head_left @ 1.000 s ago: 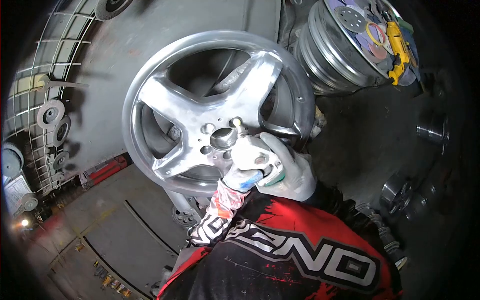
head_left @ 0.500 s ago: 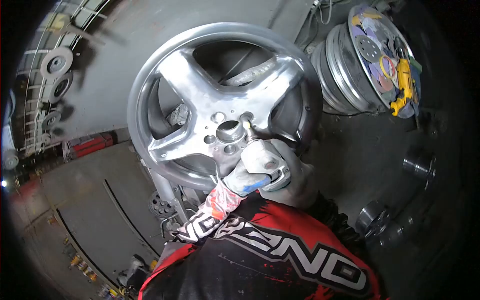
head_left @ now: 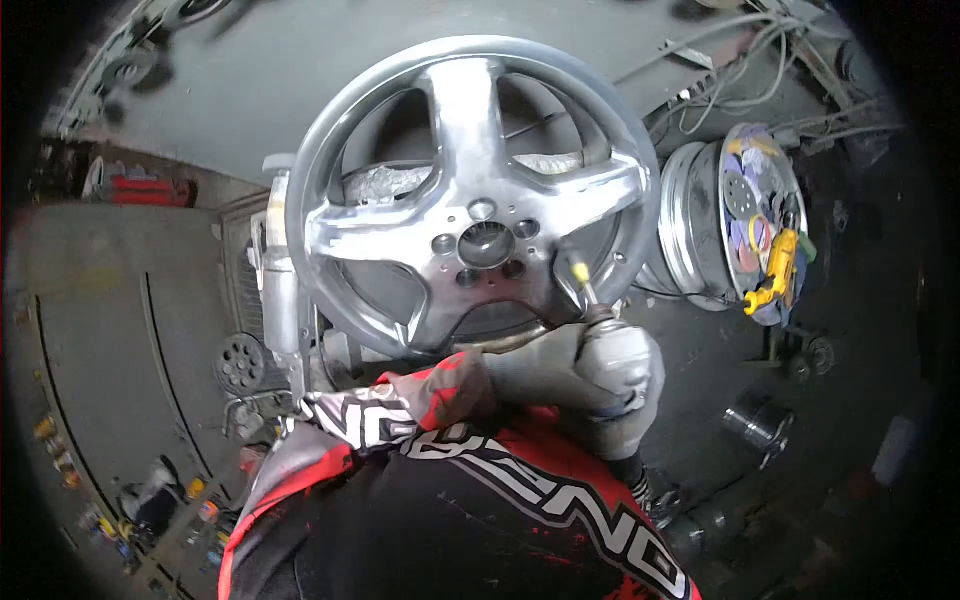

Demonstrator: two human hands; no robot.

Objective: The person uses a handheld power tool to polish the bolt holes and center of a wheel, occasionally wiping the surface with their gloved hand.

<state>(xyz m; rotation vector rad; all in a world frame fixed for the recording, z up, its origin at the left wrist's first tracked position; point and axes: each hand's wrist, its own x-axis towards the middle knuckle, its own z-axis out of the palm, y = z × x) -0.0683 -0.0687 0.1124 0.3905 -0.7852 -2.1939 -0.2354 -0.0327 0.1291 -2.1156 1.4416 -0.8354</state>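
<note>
A bare metal alloy wheel with broad, shiny spokes faces me. Both my gloved hands are wrapped around a die grinder at the wheel's lower right. Its thin shaft ends in a yellow collar and a small dark rotary tip, which overlaps the lower right spoke near the bolt holes. My left hand reaches across from the left and closes on the tool. My right hand grips it from the right and below. Gloves and fingers hide most of the grinder body.
At right, another wheel rim lies on its side, with sanding discs and a yellow power tool on it. A grey metal post stands left of the wheel. Hoses hang at the upper right. Metal cylinders sit lower right.
The grinder tip has moved from beside the hub's bolt hole out to the lower right spoke. The wheel's spokes have turned clockwise in view, and my left forearm now crosses lower and flatter.
</note>
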